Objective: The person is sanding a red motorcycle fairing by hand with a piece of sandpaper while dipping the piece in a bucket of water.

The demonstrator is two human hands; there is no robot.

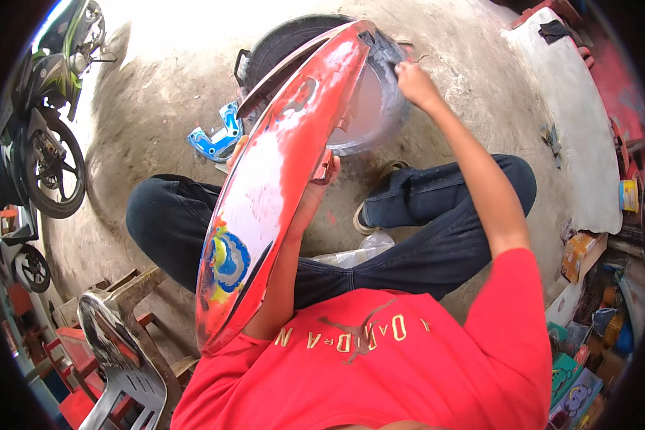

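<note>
A long red motorcycle body panel point(279, 179) with worn whitish patches and a colourful sticker runs from my lap up to a black basin point(294, 39) of cloudy water. My left hand point(315, 190) grips the panel from behind, near its middle. At the basin's right rim, my right hand point(414, 82) reaches out beside the panel's upper tip, fingers pinched on something small that I cannot make out. I sit low with dark jeans and sandals on a concrete floor.
A blue plastic motorcycle part point(218, 136) lies on the floor left of the basin. A parked motorcycle point(46, 122) stands at far left. A silver plastic chair point(118, 358) is at lower left. Boxes and clutter point(588, 315) fill the right edge.
</note>
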